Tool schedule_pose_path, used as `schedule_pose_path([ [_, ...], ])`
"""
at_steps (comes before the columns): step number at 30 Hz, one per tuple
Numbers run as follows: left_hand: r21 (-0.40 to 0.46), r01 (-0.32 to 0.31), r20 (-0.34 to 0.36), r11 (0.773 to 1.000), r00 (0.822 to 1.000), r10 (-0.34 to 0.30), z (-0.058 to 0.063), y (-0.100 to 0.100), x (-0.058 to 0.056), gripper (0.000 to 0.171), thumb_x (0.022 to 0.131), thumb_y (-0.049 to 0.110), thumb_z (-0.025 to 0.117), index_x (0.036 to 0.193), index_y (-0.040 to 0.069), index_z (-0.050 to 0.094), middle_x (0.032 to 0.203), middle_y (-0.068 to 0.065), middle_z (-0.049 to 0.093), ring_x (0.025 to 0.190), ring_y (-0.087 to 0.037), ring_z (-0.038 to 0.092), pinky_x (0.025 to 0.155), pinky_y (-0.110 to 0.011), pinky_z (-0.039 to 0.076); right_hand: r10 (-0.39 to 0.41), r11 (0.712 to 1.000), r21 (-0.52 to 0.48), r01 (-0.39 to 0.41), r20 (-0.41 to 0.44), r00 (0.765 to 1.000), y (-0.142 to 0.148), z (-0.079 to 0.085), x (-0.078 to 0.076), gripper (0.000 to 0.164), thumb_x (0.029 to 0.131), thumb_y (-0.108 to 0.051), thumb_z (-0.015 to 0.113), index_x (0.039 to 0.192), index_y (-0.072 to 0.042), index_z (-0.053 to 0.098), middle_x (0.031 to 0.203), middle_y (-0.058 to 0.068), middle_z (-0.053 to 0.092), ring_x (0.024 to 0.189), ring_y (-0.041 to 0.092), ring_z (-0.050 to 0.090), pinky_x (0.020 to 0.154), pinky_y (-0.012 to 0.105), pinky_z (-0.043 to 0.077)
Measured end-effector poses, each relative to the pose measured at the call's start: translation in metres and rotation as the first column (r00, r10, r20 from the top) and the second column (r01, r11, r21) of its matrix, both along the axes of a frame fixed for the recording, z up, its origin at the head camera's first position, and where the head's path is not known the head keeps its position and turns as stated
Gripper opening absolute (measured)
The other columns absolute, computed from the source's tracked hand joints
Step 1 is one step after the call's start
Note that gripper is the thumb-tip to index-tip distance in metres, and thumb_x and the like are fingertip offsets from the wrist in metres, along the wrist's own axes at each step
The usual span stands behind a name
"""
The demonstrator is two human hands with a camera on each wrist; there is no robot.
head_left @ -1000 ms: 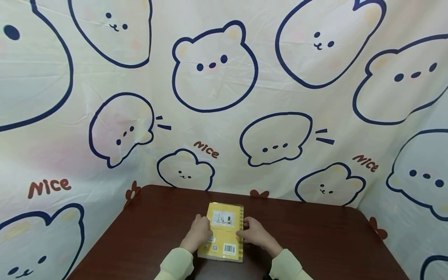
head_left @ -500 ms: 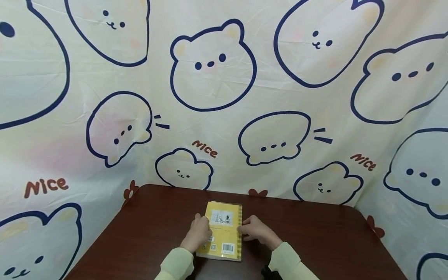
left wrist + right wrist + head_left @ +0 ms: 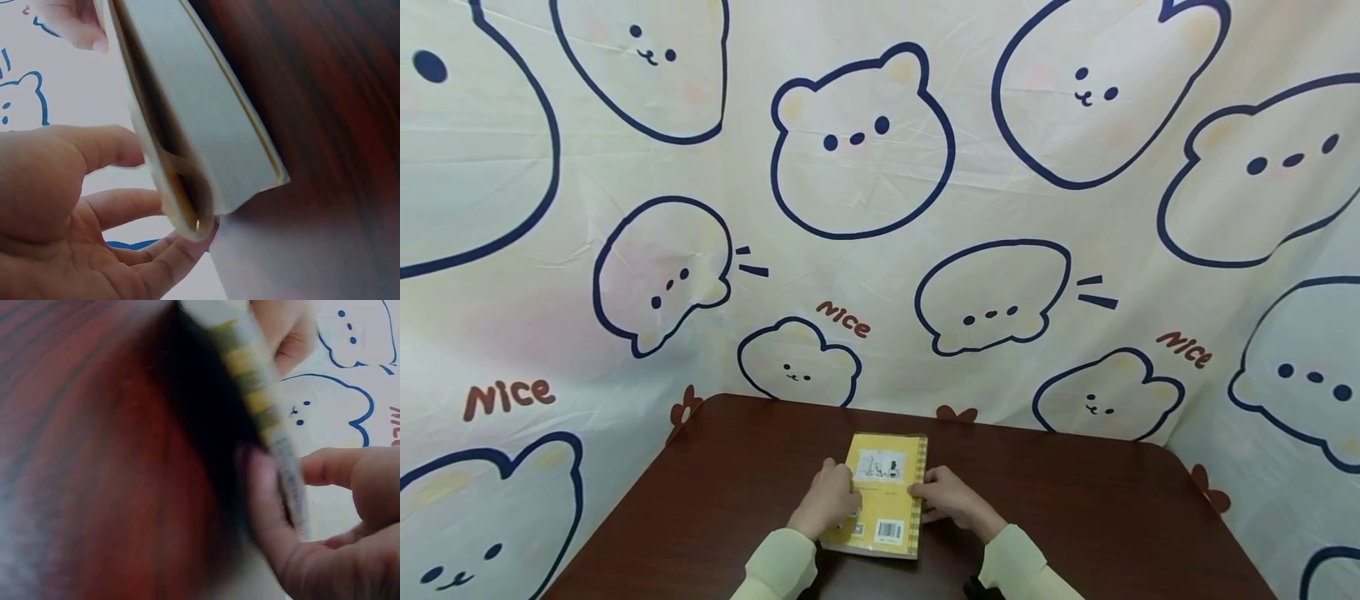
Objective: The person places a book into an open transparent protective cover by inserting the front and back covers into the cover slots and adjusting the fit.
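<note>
A yellow paperback book (image 3: 891, 508) lies back cover up, with a line drawing near its top and a barcode label (image 3: 890, 532) near the bottom. My left hand (image 3: 829, 498) grips its left edge, thumb on the cover and fingers reaching underneath. In the left wrist view a clear-edged cover flap (image 3: 187, 212) curls away from the page block (image 3: 200, 94). My right hand (image 3: 953, 500) pinches the checkered spine side (image 3: 253, 381), thumb above and a finger below. In the right wrist view that side is tilted up, with a dark gap between it and the table.
The dark reddish-brown wooden table (image 3: 1075, 517) spreads out around the book. A pale curtain (image 3: 865, 275) printed with bear outlines stands behind the table and along both sides.
My right thumb has come back onto the cover's right edge, and that side of the book is tipped slightly higher. The left hand keeps its place on the left edge.
</note>
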State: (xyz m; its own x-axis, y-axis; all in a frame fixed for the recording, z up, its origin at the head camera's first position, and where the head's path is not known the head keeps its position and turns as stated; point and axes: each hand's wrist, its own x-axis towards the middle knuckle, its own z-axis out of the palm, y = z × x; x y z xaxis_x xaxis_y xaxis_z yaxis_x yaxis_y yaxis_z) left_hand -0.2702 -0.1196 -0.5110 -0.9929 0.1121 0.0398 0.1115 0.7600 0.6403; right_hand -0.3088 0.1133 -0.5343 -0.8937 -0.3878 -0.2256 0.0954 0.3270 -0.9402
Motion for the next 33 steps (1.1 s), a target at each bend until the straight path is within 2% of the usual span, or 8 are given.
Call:
schedule_pose_path([
  [5,-0.033,-0.038,0.012,0.999,0.999,0.038,0.0,0.004,-0.001,0.016,0.091,0.01,0.069,0.079,0.002,0.064,0.097,-0.014,0.049,0.075,-0.025,0.048,0.061,-0.034,0.046,-0.061,0.995,-0.081,0.057,-0.048,0.997,0.001,0.0,0.002,0.033,0.097,-0.019,0.067,0.115,0.008,0.064,0.094,0.014,0.073,0.078,0.02,0.073,0.065,0.036,0.063],
  [11,-0.093,0.031,-0.146,0.995,0.988,-0.044,0.011,0.02,0.005,0.022,0.097,0.02,0.065,0.088,0.001,0.072,0.113,-0.019,0.06,0.096,-0.028,0.056,0.081,-0.046,0.053,-0.098,0.985,-0.158,0.075,-0.142,0.985,0.001,0.01,0.003,0.042,0.097,-0.023,0.068,0.123,0.009,0.06,0.087,0.01,0.074,0.075,0.018,0.071,0.064,0.035,0.062],
  [17,-0.009,0.177,-0.121,0.984,0.977,-0.177,0.034,0.044,0.023,0.045,0.095,0.047,0.065,0.083,0.005,0.068,0.082,-0.01,0.063,0.06,-0.019,0.058,0.051,-0.032,0.049,-0.157,0.972,-0.197,0.129,-0.131,0.979,-0.007,0.021,0.006,0.034,0.096,-0.021,0.068,0.115,0.006,0.061,0.081,0.006,0.071,0.07,0.013,0.068,0.063,0.032,0.061],
  [21,-0.007,0.191,-0.113,0.982,0.975,-0.19,0.045,0.058,0.037,0.03,0.085,0.036,0.072,0.08,0.008,0.063,0.068,-0.001,0.052,0.047,-0.013,0.047,0.042,-0.026,0.04,-0.191,0.964,-0.211,0.163,-0.119,0.974,-0.011,0.028,0.007,0.029,0.096,-0.02,0.068,0.11,0.004,0.062,0.082,0.006,0.074,0.068,0.012,0.068,0.062,0.031,0.061],
  [25,-0.168,0.15,-0.223,0.974,0.957,-0.186,0.054,0.072,0.046,0.016,0.08,0.015,0.072,0.068,0.01,0.061,0.058,0.001,0.051,0.047,-0.012,0.046,0.044,-0.024,0.039,-0.184,0.96,-0.237,0.147,-0.143,0.973,-0.013,0.031,0.009,0.029,0.097,-0.019,0.068,0.111,0.005,0.061,0.078,0.006,0.073,0.069,0.014,0.07,0.066,0.032,0.062],
  [29,-0.319,0.063,-0.355,0.946,0.917,-0.181,0.06,0.081,0.048,0.004,0.081,0.003,0.074,0.082,0.003,0.07,0.065,-0.004,0.06,0.056,-0.015,0.058,0.048,-0.025,0.047,-0.157,0.959,-0.264,0.103,-0.192,0.969,-0.014,0.037,0.009,0.039,0.099,-0.024,0.067,0.121,0.007,0.059,0.083,0.006,0.074,0.076,0.017,0.073,0.07,0.034,0.063],
  [31,-0.343,0.01,-0.408,0.939,0.899,-0.159,0.062,0.081,0.046,0.005,0.083,0.002,0.075,0.086,0.001,0.071,0.072,-0.006,0.064,0.062,-0.017,0.064,0.051,-0.027,0.051,-0.135,0.959,-0.274,0.072,-0.217,0.967,-0.014,0.042,0.007,0.047,0.101,-0.028,0.065,0.131,0.007,0.057,0.093,0.01,0.075,0.084,0.018,0.074,0.076,0.038,0.063],
  [33,-0.286,-0.023,-0.417,0.958,0.903,-0.103,0.065,0.078,0.044,0.005,0.086,0.001,0.073,0.088,-0.002,0.07,0.074,-0.01,0.065,0.061,-0.019,0.065,0.049,-0.027,0.051,-0.121,0.959,-0.278,0.05,-0.246,0.962,-0.012,0.047,0.006,0.051,0.102,-0.03,0.063,0.138,0.005,0.054,0.104,0.014,0.075,0.092,0.021,0.075,0.083,0.043,0.062],
])
